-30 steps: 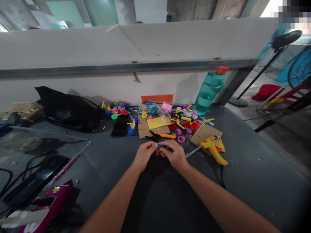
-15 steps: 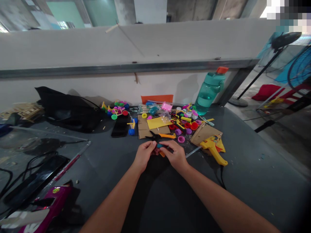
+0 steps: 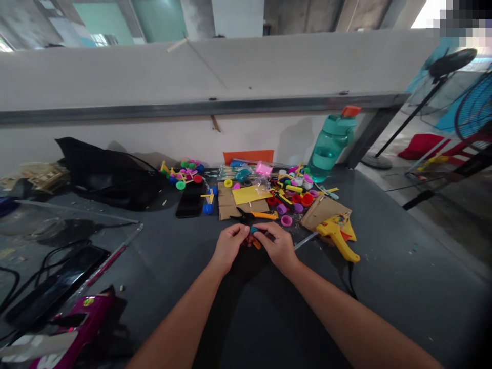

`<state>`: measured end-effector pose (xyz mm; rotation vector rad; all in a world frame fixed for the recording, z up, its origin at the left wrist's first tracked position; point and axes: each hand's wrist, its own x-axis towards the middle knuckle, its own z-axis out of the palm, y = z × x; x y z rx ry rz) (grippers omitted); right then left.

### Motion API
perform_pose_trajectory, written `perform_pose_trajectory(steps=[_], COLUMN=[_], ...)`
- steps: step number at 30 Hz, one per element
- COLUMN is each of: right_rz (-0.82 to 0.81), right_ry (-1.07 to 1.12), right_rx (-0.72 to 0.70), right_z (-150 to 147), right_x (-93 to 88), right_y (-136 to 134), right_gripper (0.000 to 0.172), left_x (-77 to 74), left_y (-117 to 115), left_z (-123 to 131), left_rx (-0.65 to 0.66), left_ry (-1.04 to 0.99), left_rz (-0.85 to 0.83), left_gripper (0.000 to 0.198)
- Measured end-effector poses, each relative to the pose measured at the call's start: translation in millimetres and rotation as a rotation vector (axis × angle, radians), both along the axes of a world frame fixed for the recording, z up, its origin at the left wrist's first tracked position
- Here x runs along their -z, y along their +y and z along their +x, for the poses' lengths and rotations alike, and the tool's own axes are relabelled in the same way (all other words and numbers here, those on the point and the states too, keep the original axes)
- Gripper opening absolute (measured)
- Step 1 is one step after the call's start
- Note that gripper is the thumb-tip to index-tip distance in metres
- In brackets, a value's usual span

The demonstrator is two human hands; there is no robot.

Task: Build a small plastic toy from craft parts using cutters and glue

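- The step in hand looks like close fingertip work on one small blue piece (image 3: 252,230), which sits between the two hands above the near-middle part of the dark worktop (image 3: 165,266).
- The right hand (image 3: 279,245) has its thumb and forefinger clamped on the blue piece from the right.
- The left hand (image 3: 229,246) has thumb and forefinger drawn together at the piece's left edge; whether they also grip it, I cannot tell, as the fingers hide much of it.
- Just beyond the fingertips lie pliers with an orange handle (image 3: 265,216), the black head pointing left; neither hand visibly grips them.
- Behind the pliers are a piece of cardboard (image 3: 226,205) and a yellow sheet (image 3: 249,195), with a purple ring (image 3: 286,220) to their right.
- A yellow glue gun (image 3: 338,240) rests to the right, well apart from the right hand, partly over another piece of cardboard (image 3: 317,214).
- My judgement is that the next move calls for a steady pinch, small turns of the fingertips and a clear view of the blue piece.
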<state>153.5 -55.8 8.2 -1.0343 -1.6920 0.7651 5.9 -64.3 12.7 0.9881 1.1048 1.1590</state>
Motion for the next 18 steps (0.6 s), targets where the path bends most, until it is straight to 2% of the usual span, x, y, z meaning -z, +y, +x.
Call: perform_pose_trajectory(steps=[12,18], right_rz=[-0.020,-0.023], right_ry=[0.021,0.011], right_rx=[0.002,0.014], right_z=[-0.2,-0.3], right_x=[0.3,0.9], right_y=[-0.2,-0.3], right_gripper=[0.015,0.015], left_x=[0.1,-0.7], left_y=[-0.6,-1.2], left_z=[0.5,1.1], left_rx=[0.000,0.016], left_ry=[0.033,0.125], left_rz=[0.025,0.082], left_gripper=[0.027,0.023])
